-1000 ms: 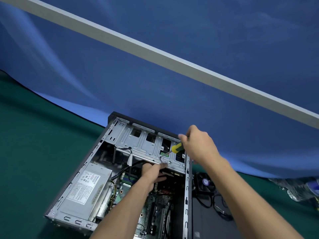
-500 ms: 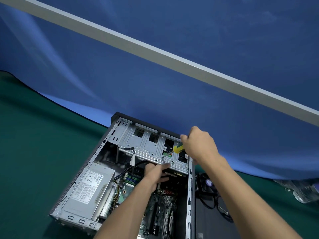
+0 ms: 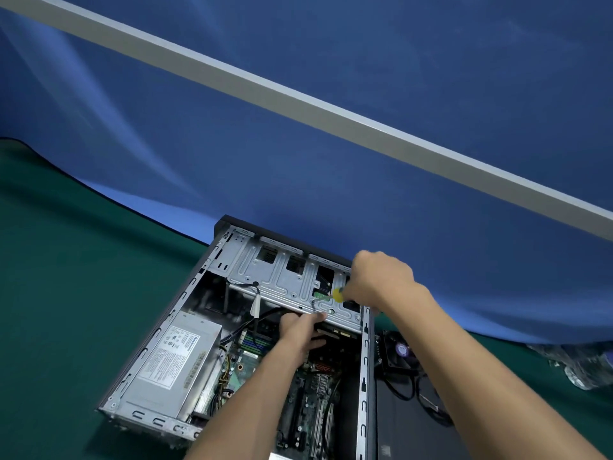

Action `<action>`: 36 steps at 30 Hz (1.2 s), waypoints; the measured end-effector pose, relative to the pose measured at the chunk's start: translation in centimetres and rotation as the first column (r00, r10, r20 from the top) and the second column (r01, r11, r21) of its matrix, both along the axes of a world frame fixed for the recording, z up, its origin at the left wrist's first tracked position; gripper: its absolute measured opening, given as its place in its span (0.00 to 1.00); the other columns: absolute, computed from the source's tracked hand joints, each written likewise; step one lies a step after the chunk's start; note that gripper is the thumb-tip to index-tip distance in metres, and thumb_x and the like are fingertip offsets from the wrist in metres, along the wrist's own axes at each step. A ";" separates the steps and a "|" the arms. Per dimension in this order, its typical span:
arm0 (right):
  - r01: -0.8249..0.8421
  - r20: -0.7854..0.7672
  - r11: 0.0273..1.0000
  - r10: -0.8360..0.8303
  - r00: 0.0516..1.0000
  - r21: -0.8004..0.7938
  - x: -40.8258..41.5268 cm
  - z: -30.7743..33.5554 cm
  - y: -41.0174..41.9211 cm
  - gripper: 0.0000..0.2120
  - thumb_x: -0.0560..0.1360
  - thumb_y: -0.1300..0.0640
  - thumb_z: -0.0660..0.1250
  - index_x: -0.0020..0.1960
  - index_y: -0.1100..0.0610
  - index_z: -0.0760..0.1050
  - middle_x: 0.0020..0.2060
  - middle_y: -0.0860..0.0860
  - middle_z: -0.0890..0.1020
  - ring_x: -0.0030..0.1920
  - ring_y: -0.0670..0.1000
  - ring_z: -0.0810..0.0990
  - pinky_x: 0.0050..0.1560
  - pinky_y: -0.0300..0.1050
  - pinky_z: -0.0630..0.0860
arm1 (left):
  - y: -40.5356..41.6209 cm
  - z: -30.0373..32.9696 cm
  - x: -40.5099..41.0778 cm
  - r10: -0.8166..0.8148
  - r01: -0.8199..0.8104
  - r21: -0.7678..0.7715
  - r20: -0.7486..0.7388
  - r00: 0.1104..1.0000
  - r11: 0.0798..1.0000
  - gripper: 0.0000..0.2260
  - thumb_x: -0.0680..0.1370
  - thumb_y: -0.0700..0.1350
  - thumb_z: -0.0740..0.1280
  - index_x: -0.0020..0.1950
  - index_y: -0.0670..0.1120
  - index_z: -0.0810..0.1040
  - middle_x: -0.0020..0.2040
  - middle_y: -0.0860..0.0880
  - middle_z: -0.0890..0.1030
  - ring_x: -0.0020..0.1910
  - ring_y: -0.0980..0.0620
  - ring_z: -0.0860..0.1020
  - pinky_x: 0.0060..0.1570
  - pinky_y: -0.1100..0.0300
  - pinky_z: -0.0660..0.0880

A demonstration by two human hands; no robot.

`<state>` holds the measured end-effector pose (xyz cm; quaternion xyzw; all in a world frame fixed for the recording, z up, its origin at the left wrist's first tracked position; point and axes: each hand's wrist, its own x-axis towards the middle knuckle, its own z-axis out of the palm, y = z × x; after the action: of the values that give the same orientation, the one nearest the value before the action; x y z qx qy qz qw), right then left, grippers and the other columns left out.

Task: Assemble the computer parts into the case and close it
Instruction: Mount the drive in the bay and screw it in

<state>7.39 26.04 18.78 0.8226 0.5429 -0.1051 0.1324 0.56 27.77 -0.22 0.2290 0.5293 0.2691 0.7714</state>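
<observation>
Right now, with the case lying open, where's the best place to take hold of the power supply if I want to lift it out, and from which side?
Probably grip the power supply across its long side walls, coming straight down from above. Its broad labelled face points up and is bare. The case wall hugs its left side and cables crowd its right, so finger room looks tight. Both hands are busy now: the right hand holds the screwdriver.

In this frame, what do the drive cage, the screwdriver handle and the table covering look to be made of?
Drive cage: bare stamped sheet metal by its look, matte silver with pressed ribs and cut-outs. Screwdriver handle, gripped by the right hand: probably plastic, glossy yellow. Table covering: dark green cloth, matte, likely felt.
</observation>
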 end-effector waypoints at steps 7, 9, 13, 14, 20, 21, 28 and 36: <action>0.038 -0.004 0.993 -0.038 0.999 -0.108 3.6 -4.8 -5.1 0.08 0.73 0.55 0.63 0.40 0.57 0.65 0.34 0.49 0.71 0.36 0.52 0.72 0.31 0.41 0.64 | -0.3 -0.2 0.5 0.033 -0.033 -0.001 -0.066 0.997 0.999 0.12 0.73 0.38 0.70 0.54 0.35 0.75 0.53 0.39 0.79 0.51 0.42 0.78 0.35 0.53 0.79; 0.135 -0.107 0.989 -0.141 0.984 -0.063 4.8 -6.6 -6.6 0.10 0.73 0.52 0.62 0.48 0.57 0.67 0.38 0.49 0.73 0.41 0.54 0.73 0.36 0.43 0.66 | -0.8 -0.1 0.9 0.085 -0.086 -0.028 -0.045 0.995 0.996 0.11 0.74 0.38 0.69 0.54 0.36 0.75 0.52 0.39 0.78 0.47 0.44 0.78 0.36 0.53 0.79; 0.351 -0.414 0.936 -0.314 0.854 0.014 7.3 -10.4 -9.6 0.14 0.72 0.42 0.66 0.37 0.52 0.73 0.28 0.47 0.75 0.32 0.52 0.76 0.34 0.42 0.68 | -2.4 0.1 2.3 0.156 -0.161 -0.088 -0.062 0.986 0.983 0.17 0.75 0.46 0.70 0.57 0.38 0.73 0.52 0.39 0.78 0.43 0.44 0.81 0.38 0.52 0.79; 0.398 -0.470 0.916 -0.336 0.816 0.037 7.9 -11.4 -10.3 0.16 0.72 0.42 0.67 0.33 0.52 0.71 0.26 0.47 0.75 0.30 0.51 0.76 0.34 0.42 0.69 | -2.9 0.1 2.8 0.162 -0.169 -0.101 -0.075 0.984 0.980 0.16 0.75 0.49 0.70 0.55 0.39 0.72 0.50 0.39 0.79 0.42 0.45 0.81 0.38 0.52 0.79; 0.589 -0.661 0.804 -0.399 0.635 0.080 10.5 -16.4 -14.0 0.11 0.73 0.55 0.68 0.33 0.50 0.72 0.29 0.47 0.78 0.35 0.53 0.75 0.34 0.42 0.67 | -3.9 0.2 4.0 0.063 -0.071 -0.060 -0.124 0.990 0.996 0.19 0.75 0.51 0.70 0.60 0.42 0.73 0.45 0.42 0.80 0.44 0.46 0.81 0.39 0.52 0.80; 0.602 -0.659 0.796 -0.414 0.627 0.072 10.8 -17.3 -14.6 0.10 0.73 0.55 0.67 0.34 0.50 0.74 0.30 0.47 0.78 0.36 0.53 0.75 0.35 0.43 0.67 | -3.9 0.2 3.9 0.035 -0.042 -0.048 -0.134 0.990 0.998 0.21 0.75 0.52 0.70 0.63 0.43 0.72 0.46 0.42 0.81 0.45 0.46 0.82 0.39 0.52 0.80; 0.677 -0.659 0.732 -0.476 0.583 0.070 10.5 -23.0 -15.4 0.07 0.75 0.54 0.67 0.38 0.51 0.75 0.30 0.46 0.77 0.34 0.50 0.74 0.27 0.39 0.64 | -3.0 0.2 3.0 -0.129 0.133 0.001 -0.236 0.963 0.991 0.14 0.75 0.57 0.67 0.57 0.54 0.71 0.46 0.45 0.83 0.43 0.49 0.81 0.33 0.57 0.77; 0.661 -0.614 0.751 -0.526 0.588 -0.011 10.3 -26.5 -13.5 0.04 0.75 0.56 0.66 0.42 0.53 0.78 0.41 0.54 0.83 0.37 0.54 0.73 0.37 0.41 0.67 | -2.6 -0.2 2.7 -0.213 0.201 -0.072 -0.251 0.944 0.977 0.15 0.74 0.58 0.67 0.47 0.48 0.72 0.27 0.51 0.70 0.20 0.56 0.60 0.17 0.68 0.54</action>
<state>17.67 12.56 -7.72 0.8920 0.2561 -0.3291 -0.1745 3.26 25.15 -0.44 0.2988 0.6039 0.1426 0.7250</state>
